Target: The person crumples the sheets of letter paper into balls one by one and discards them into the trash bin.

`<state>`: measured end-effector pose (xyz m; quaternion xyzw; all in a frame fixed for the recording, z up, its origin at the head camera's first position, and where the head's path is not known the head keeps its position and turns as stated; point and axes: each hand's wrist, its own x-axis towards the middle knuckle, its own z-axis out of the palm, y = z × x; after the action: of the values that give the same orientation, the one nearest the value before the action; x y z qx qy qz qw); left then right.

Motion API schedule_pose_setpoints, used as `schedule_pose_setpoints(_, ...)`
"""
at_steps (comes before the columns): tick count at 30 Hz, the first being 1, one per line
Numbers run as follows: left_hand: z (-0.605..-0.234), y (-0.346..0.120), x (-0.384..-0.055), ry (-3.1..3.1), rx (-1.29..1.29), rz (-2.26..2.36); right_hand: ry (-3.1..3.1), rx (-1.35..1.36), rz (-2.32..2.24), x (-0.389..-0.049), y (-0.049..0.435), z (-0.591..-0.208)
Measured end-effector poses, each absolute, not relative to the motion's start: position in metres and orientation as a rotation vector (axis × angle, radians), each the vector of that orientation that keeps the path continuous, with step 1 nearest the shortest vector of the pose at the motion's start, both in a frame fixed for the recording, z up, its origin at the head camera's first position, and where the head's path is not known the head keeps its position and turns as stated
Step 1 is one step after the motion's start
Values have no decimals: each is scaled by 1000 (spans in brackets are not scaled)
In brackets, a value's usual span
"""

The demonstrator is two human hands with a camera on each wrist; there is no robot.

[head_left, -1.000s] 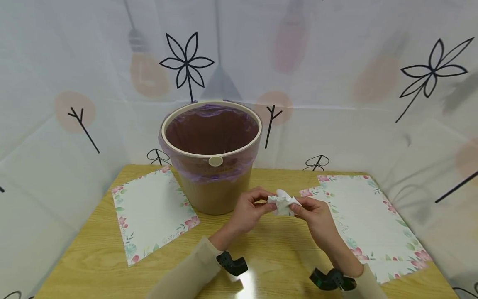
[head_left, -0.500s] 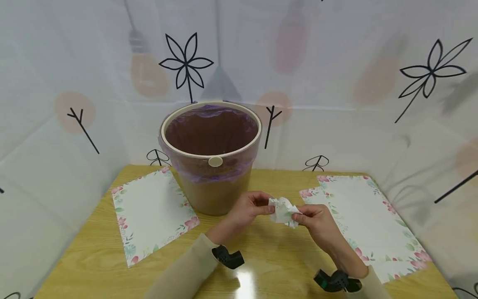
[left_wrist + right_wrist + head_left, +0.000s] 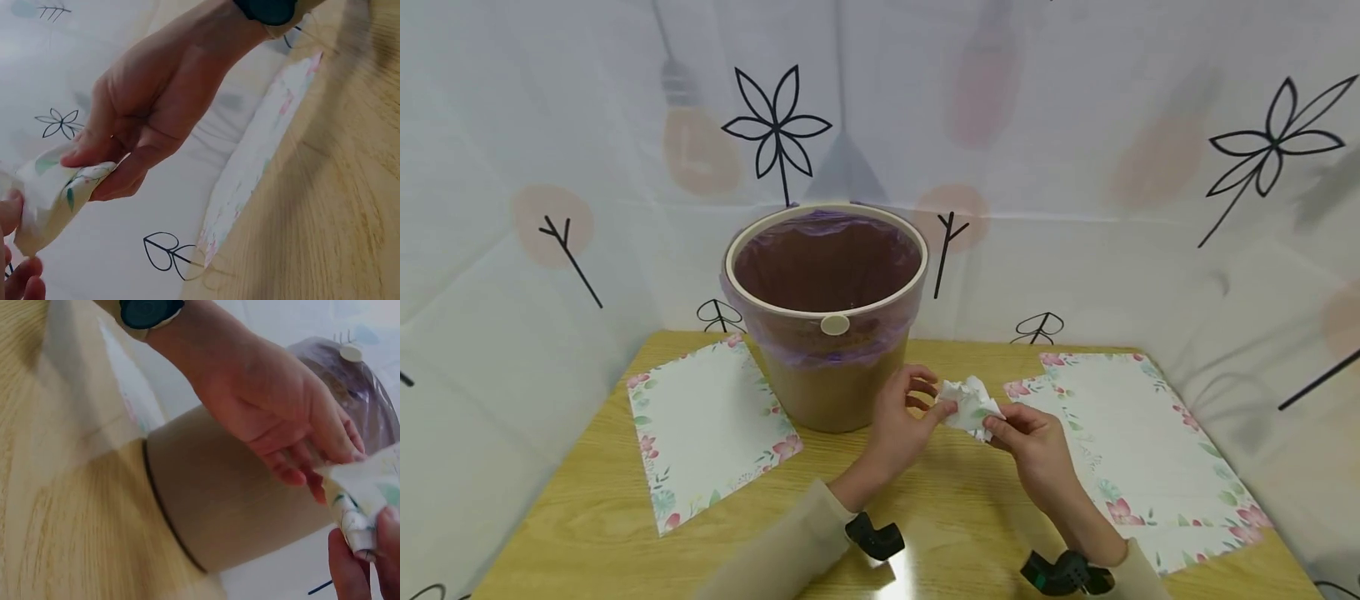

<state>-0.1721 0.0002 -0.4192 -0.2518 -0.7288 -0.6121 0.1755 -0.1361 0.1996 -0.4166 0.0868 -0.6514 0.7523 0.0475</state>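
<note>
Head view: right hand (image 3: 1041,446) pinching, left hand (image 3: 901,425) touching, crumpled paper (image 3: 972,407) between.
My right thumb and fingers hold the paper's right edge; my left thumb contacts the opposite edge, and I cannot tell whether the fingers behind it also grip. Caution: if the right pinch alone bears it, the paper may swing or drop to the table (image 3: 580,517). Opposed pulling may tear it at a crease. Beyond my left hand stands the bin (image 3: 827,396); careless knuckles could knock it. Outermost right, flat sheets (image 3: 1142,425) could shift under a dragging sleeve (image 3: 1138,575).
</note>
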Motion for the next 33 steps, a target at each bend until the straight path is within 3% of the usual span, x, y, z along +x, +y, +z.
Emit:
schedule_pose_setpoints(12, -420, 6, -167, -2117, -870, -1359, -2101, 78, 2124, -136, 191, -415)
schedule_pose_setpoints(23, -416, 10, -163, -2236, -748, -1741, -2118, 140, 2173, -137, 191, -415)
schedule_pose_setpoints(33, -420, 9, -167, -2218, -880, -2013, -2094, 290, 2255, -139, 194, -413)
